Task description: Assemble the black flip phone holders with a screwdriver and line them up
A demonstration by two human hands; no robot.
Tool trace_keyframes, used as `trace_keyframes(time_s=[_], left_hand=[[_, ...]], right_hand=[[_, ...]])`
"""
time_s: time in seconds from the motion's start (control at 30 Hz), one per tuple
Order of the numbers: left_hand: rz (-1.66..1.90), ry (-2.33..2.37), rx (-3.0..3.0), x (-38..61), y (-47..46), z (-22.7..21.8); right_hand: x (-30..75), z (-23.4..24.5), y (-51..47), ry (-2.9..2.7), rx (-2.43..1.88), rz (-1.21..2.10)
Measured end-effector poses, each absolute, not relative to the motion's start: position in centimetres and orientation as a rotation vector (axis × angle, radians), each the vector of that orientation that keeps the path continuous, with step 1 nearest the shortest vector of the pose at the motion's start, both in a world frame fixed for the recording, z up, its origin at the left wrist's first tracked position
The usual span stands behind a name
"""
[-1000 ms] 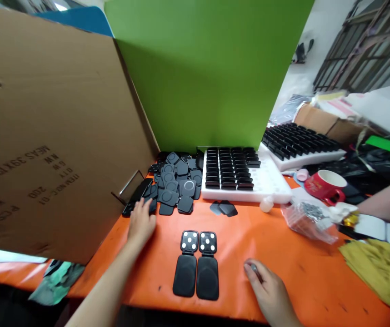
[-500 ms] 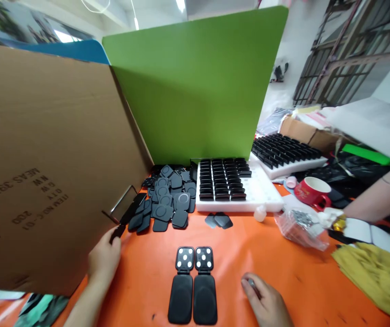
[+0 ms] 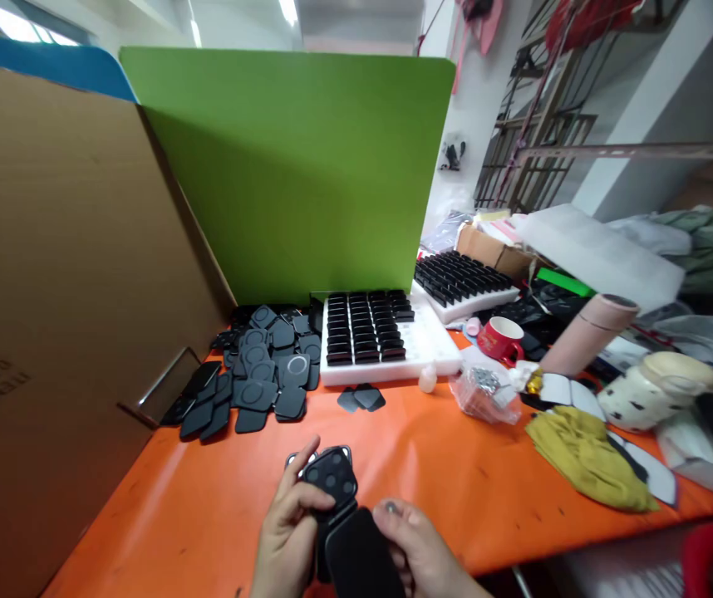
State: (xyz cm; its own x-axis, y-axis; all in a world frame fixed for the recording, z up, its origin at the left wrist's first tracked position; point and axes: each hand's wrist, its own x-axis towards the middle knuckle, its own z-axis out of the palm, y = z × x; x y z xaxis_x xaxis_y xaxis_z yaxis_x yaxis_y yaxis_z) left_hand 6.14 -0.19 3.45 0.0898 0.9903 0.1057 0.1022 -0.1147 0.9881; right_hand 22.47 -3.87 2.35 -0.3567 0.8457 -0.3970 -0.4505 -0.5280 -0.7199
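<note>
Where the orange table [image 3: 207, 515] meets the lower edge of the view, your left hand [image 3: 291, 531] is closed around a black hinged case [image 3: 341, 515], thumb and fingers clasping its square upper leaf, whose face shows dark round recesses. The case is lifted off the table and tilted, its plain oblong lower leaf pointing down towards you. Your right hand [image 3: 419, 552] lies just beside that lower leaf, touching its right edge, and its fingertips are pinched on a small grey disc [image 3: 389, 505] held close to the hinge. Behind the held case, the corner of a second case [image 3: 296, 458] shows on the table, mostly hidden by your left fingers. Farther back, a heap of black covers [image 3: 263, 370] lies to the left, touching the foot of a cardboard sheet [image 3: 51, 291] that leans upright. A white tray [image 3: 435, 349], part filled with rows of black parts, stands against the green partition [image 3: 294, 174], with two loose black pieces [image 3: 361, 399] just in front of it. To the right lie a clear bag of small metal parts [image 3: 484, 390], a red mug [image 3: 503, 339] and a yellow cloth [image 3: 584, 457], all well apart from your hands.
</note>
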Motion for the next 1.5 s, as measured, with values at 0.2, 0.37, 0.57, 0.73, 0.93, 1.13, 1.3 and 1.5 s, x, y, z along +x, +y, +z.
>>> trace_keyframes(time_s=[0.2, 0.37, 0.57, 0.73, 0.93, 1.13, 1.3, 1.5], left_hand=[[1.058, 1.296, 0.759, 8.3, -1.0, 4.3], [0.745, 0.919, 0.403, 9.3, -2.7, 5.2], [0.814, 1.026, 0.476, 9.0, -2.8, 4.5], [0.791, 1.182, 1.132, 9.4, -2.9, 3.8], [0.582, 1.172, 1.599, 9.4, -3.7, 2.7], [0.569, 1.142, 1.723, 9.4, -4.1, 2.4], [0.533, 1.144, 1.723, 9.9, -4.4, 3.0], [0.52, 1.129, 1.503, 10.4, -4.7, 3.1]], right_hand=[[22.0, 3.3, -4.5, -0.604, -1.055, 1.86], [21.3, 3.2, -4.4, -0.635, -1.116, 1.738], [23.5, 5.7, -4.1, -1.439, -1.38, 1.194], [24.0, 6.8, -3.9, -1.865, -1.603, 0.78], [23.7, 7.1, -4.1, -2.03, -1.709, 0.571], [24.7, 8.4, -4.4, -2.158, -1.632, 0.629], [24.7, 8.0, -4.3, -2.11, -1.641, 0.604], [24.4, 6.6, -4.9, -2.029, -1.578, 0.627]])
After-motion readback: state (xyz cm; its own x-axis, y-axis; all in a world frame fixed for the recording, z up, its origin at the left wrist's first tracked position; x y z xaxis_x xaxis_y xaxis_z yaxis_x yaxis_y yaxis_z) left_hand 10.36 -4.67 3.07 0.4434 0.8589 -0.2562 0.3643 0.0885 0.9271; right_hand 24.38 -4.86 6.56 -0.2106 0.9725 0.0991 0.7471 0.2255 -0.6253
